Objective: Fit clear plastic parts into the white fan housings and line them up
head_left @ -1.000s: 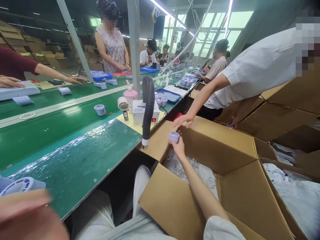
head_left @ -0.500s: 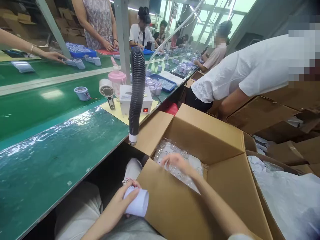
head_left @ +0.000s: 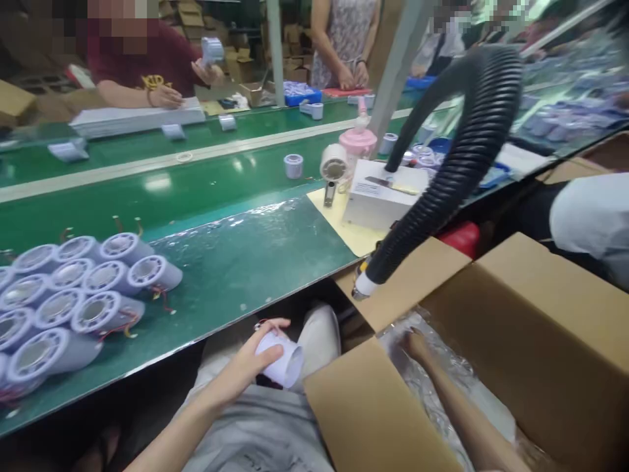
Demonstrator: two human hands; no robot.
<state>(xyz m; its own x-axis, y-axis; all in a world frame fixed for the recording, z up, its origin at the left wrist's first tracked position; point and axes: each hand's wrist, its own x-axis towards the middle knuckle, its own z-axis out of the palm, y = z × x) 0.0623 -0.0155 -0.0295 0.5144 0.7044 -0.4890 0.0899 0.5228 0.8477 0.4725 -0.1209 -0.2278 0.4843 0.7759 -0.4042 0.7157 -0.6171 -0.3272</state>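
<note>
In my left hand (head_left: pixel 268 344) is a pale lavender cylindrical housing (head_left: pixel 287 366), held above my lap with its hollow end toward the right. My fingers wrap round its side, and a bit of thin wire shows at its far end. Inside the cardboard box (head_left: pixel 373 400), my right hand (head_left: pixel 415 342) reaches down to the clear plastic packaging (head_left: pixel 417 380) near the box's left wall. Its fingers are dark and smeared, so their grip does not show.
Several lavender motor housings (head_left: pixel 88 282) with loose wires stand on the green bench at left. A black ribbed hose (head_left: pixel 472 124) arches over the box's corner. Beyond it are a white device (head_left: pixel 378 196) and a pink cup (head_left: pixel 358 141). Co-workers sit across the conveyor (head_left: pixel 206 177).
The view has swung left, bringing the group of housings into sight. My right hand has gone lower into the box, onto the plastic. My left hand still holds the housing.
</note>
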